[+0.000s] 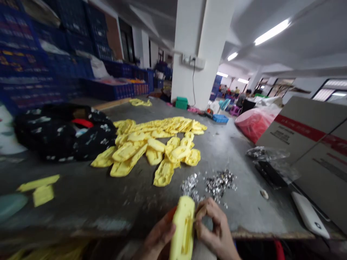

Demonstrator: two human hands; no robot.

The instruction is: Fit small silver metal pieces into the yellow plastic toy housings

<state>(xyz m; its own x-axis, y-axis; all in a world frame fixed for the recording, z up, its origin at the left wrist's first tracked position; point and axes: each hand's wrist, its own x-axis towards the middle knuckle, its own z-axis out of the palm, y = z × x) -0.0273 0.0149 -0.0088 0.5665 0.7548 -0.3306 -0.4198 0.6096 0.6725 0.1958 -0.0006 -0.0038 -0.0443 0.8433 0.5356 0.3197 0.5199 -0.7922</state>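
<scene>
Close to me, at the table's front edge, my left hand (pixel 159 231) grips a long yellow plastic shell (pixel 182 227) with a slot in its face. The shell stands tilted nearly upright. Beside its right edge, my right hand (pixel 213 227) has thumb and forefinger pinched together; whatever is between them is too small to make out. Just beyond the hands lie two heaps of small shiny metal pieces, a lighter pile (pixel 190 185) and a darker pile (pixel 221 181). Further back spreads a large heap of yellow plastic parts (pixel 130 151).
A black patterned bag (pixel 62 133) sits at left, near loose yellow pieces (pixel 43 195). At right are a cardboard box (pixel 306 133), a clear plastic bag (pixel 273 162) and a white power bank-like device (pixel 309 213). A pillar (pixel 200 47) rises behind the table (pixel 108 207); people sit far off.
</scene>
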